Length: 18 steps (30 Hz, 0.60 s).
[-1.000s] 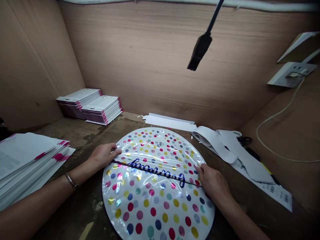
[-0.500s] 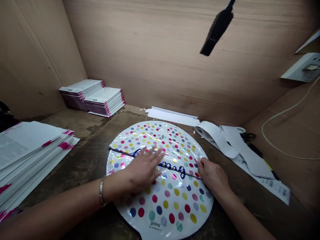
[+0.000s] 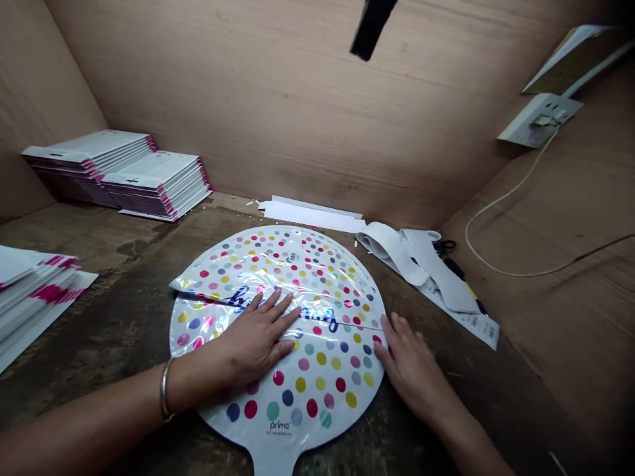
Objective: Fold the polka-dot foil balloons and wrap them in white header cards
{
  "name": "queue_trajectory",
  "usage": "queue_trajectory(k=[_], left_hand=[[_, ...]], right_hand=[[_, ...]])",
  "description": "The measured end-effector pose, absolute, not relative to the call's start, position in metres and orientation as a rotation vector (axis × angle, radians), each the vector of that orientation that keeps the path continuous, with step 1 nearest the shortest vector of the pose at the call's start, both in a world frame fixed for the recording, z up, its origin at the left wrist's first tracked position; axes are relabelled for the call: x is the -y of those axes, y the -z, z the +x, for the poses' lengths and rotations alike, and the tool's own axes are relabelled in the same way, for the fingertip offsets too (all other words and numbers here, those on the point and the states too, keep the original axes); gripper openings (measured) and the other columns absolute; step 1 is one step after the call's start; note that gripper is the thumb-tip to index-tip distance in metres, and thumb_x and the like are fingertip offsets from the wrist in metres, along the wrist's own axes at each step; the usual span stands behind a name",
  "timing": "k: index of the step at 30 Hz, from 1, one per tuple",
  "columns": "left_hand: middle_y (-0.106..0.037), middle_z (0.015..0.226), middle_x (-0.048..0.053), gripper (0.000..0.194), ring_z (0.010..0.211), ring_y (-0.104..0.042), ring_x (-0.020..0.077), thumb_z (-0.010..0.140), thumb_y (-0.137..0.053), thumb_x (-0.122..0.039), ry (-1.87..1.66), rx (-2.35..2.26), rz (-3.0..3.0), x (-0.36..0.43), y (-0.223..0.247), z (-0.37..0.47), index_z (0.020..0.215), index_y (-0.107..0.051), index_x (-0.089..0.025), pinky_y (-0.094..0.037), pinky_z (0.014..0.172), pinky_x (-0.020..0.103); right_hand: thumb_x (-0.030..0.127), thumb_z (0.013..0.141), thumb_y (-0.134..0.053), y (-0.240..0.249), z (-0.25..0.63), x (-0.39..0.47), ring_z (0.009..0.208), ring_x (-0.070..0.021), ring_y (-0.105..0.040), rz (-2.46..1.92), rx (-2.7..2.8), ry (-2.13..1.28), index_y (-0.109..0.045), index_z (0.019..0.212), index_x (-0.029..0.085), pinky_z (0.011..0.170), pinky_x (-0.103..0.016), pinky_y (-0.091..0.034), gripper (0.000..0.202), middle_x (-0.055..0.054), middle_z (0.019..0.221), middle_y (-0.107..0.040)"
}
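While a polka-dotted foil balloon [image 3: 317, 360] is laid flat on the worktop [image 3: 124, 324] at the lower centre of the frame, its middle is covered by the left hand [image 3: 258, 340], fingers spread apart, and its right edge is touched by the right hand [image 3: 409, 363], thumb apart from extended fingers. White packets [image 3: 159, 178] are stacked at the upper left.

Looking like a workshop bay — boxing in a stained worktop [image 3: 143, 264] with bare wooden panels [image 3: 268, 106] and showing neat stacks of printed cards [image 3: 151, 172], a curling strip of barcoded labels [image 3: 439, 271], scissors [image 3: 445, 246] and a plugged-in socket [image 3: 526, 122].
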<state>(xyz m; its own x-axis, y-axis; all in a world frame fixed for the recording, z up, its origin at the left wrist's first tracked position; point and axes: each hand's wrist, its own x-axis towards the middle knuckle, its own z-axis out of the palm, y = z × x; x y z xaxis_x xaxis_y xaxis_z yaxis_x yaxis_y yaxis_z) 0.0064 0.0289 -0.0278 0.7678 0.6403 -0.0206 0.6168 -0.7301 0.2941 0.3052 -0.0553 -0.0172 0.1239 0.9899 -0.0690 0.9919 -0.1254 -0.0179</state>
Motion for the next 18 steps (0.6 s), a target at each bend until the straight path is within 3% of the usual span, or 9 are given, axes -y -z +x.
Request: queue_trajectory(k=[4, 9, 13, 18], left_hand=[[-0.014, 0.153, 0.007, 0.055, 0.14, -0.01, 0.0322, 0.094, -0.032, -0.047, -0.138, -0.956, 2.693, -0.027, 0.024, 0.012, 0.145, -0.021, -0.03, -0.012, 0.11, 0.054], [-0.018, 0.152, 0.009, 0.058, 0.14, -0.012, 0.0275, 0.093, -0.035, -0.048, -0.114, -0.946, 2.699, -0.029, 0.02, -0.013, 0.144, -0.027, -0.022, -0.013, 0.112, 0.047], [-0.019, 0.15, 0.013, 0.061, 0.14, -0.015, 0.0255, 0.094, -0.03, -0.046, -0.056, -1.51, 2.509, -0.033, 0.031, -0.097, 0.144, -0.024, -0.013, -0.017, 0.112, 0.046], [-0.02, 0.147, 0.026, 0.068, 0.138, -0.015, 0.0365, 0.089, -0.04, -0.042, -0.21, -2.324, 2.204, -0.036, 0.022, -0.138, 0.139, -0.031, 0.002, -0.021, 0.108, 0.052]], right_hand=[[0.034, 0.093, -0.029, 0.003, 0.293, 0.044, 0.14, -0.026, -0.012, 2.214, -2.395, -0.25, -0.032, 0.141, 0.005, 0.113, -0.048, -0.017, 0.057, -0.014, 0.151, -0.02], [0.034, 0.094, -0.026, 0.013, 0.237, 0.02, 0.138, -0.0222, -0.022, 1.75, -2.555, 0.278, -0.03, 0.143, 0.014, 0.111, -0.045, -0.026, 0.053, -0.008, 0.15, -0.025], [0.037, 0.095, -0.022, 0.026, 0.24, 0.018, 0.139, -0.0223, -0.017, 1.782, -2.522, 0.352, -0.025, 0.144, 0.016, 0.112, -0.048, -0.022, 0.054, -0.006, 0.151, -0.018], [0.04, 0.094, -0.024, 0.023, 0.242, 0.019, 0.139, -0.0221, -0.016, 1.803, -2.499, 0.413, -0.025, 0.144, 0.019, 0.112, -0.048, -0.021, 0.055, -0.004, 0.152, -0.018]])
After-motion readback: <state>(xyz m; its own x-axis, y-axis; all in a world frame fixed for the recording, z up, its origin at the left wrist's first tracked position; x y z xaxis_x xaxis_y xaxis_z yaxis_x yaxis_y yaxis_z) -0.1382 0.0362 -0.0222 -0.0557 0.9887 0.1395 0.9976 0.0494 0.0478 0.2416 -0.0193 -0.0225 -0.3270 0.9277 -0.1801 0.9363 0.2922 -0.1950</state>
